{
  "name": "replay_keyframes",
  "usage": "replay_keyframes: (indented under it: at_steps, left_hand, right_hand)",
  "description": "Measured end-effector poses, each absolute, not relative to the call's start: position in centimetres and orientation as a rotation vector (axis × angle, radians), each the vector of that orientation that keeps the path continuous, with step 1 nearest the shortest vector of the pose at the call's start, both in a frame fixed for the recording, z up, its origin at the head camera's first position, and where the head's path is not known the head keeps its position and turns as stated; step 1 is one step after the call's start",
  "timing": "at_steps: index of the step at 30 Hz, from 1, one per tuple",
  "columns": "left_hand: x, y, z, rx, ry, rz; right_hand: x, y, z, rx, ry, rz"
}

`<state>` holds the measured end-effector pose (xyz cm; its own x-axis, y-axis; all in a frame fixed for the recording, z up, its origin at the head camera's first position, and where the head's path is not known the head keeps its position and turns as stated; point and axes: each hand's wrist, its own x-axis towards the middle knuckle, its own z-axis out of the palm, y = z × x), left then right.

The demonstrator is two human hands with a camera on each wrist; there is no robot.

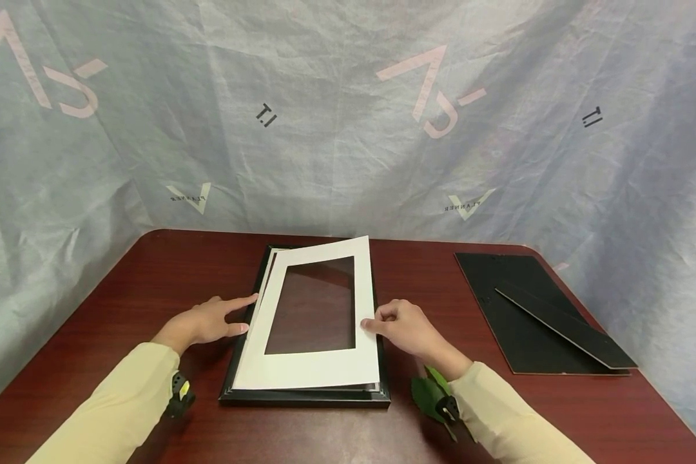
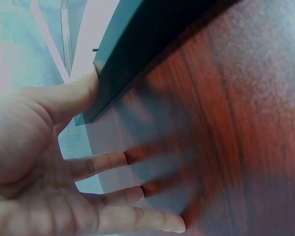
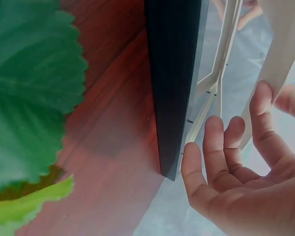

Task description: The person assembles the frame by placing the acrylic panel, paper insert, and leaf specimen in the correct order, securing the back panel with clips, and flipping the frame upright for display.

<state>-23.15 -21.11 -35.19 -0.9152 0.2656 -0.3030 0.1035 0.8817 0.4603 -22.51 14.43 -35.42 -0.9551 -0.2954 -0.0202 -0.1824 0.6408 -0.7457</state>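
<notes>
Pale yellow sleeves (image 1: 113, 399) closest, with green leaves (image 1: 426, 394) just beside the right one on the near part of the surface (image 1: 325, 438). Farther in, about halfway between the left and right edges of the surface, a black picture frame (image 1: 307, 400), flat, far end near the back edge. On top of the frame, a white card mat (image 1: 307, 370) with a big window cut in the middle, tilted: left side low, right side lifted. Right hand (image 1: 406, 328) nearly closed, with the mat's right border pinched between thumb and finger. Left hand (image 1: 207, 320) loose and spread wide, thumb touching the frame's outer side, no grip on anything. Close to the right edge of the surface, a black board (image 1: 522, 341) with a stand flap (image 1: 562, 322) sticking up. Probably very light, the mat, and a bit stiff but easy to bend, maybe weakest at the thin strips round the window. Best to hold by the outside borders, softly, with one hand on each long side. No pulling on the window's corners, for fear of a crease or tear. Likely smooth, so easy to slide and easy to smudge.
</notes>
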Motion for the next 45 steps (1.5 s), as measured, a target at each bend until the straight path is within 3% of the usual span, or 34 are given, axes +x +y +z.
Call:
replay_keyframes:
  at_steps: [13, 35, 45]
  left_hand:
    - [-23.2, -21.2, -35.2, 0.278, 2.684, 0.644]
    - [-23.3, -21.3, -35.3, 0.286, 2.685, 0.617]
    - [-23.4, -21.2, -35.3, 0.285, 2.679, 0.602]
  right_hand:
    - [-23.0, 13.7, -35.8, -0.416, 2.802, -1.061]
    - [-22.4, 12.8, -36.5, -0.590, 3.171, -0.419]
    - [-22.5, 13.3, -37.1, -0.533, 3.203, -0.341]
